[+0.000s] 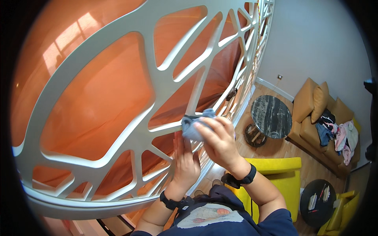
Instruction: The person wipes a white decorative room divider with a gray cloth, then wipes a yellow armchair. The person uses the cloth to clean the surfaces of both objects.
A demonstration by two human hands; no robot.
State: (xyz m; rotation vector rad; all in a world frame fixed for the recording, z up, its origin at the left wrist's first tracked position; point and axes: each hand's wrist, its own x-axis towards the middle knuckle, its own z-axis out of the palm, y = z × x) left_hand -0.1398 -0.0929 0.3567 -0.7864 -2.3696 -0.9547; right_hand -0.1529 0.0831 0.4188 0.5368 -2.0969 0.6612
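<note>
My right hand [220, 137] grips a bunched blue-grey cloth [193, 129] and presses it toward a white lattice partition [166, 88]. The cloth covers the part of the lattice under it, so whether it touches there is hidden. Just below the cloth, my left hand [186, 166] lies with fingers stretched upward along the lattice, holding nothing that I can see; the cloth hides some fingertips. Orange sheeting [100, 97] shows behind the lattice openings. Both wrists wear dark bands.
A yellow chair [279, 188] stands right beside me. Farther right are a round black marble-patterned table [271, 116], a tan sofa [307, 132] with heaped clothes [345, 138], and a small black table [317, 215] with small items. A dark tie [231, 95] gathers the sheeting.
</note>
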